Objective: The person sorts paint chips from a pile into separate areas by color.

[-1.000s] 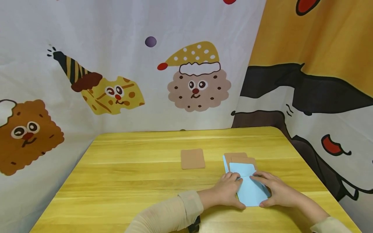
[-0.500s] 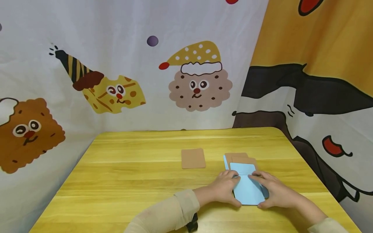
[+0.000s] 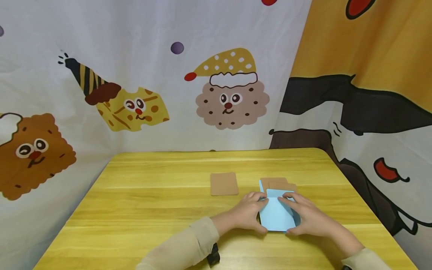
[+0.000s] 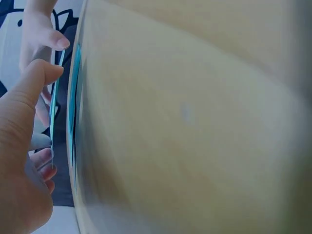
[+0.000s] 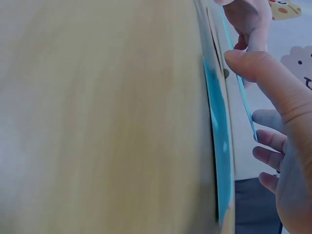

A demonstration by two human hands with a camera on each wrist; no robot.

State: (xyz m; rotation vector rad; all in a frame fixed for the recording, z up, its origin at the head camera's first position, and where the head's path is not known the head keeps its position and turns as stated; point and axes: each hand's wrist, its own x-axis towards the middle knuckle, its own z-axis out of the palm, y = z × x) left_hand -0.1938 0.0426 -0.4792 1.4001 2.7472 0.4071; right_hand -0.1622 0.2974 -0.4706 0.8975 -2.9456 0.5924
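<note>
In the head view, a light blue card (image 3: 276, 217) is held by both hands at the right of the table. My left hand (image 3: 245, 213) grips its left edge, with the thumb at the near corner. On the opposite edge, my right hand (image 3: 308, 217) holds it between thumb and fingers. Both wrist views show this card edge-on, raised off the tabletop. Another blue piece (image 5: 219, 136) lies flat on the table below it. Beyond the held card, a blue panel (image 3: 274, 193) and overlapping brown cards (image 3: 278, 181) show, partly covered by it and the fingers.
A lone brown square card (image 3: 224, 184) lies left of the group on the yellow wood-grain table (image 3: 152, 202). Cartoon-printed curtains (image 3: 141, 45) hang around the table's back and sides. A black wrist-worn device (image 3: 213, 255) shows below the left sleeve.
Both hands have shifted left and slightly away from me, carrying the held blue card with them. The brown cards keep their places.
</note>
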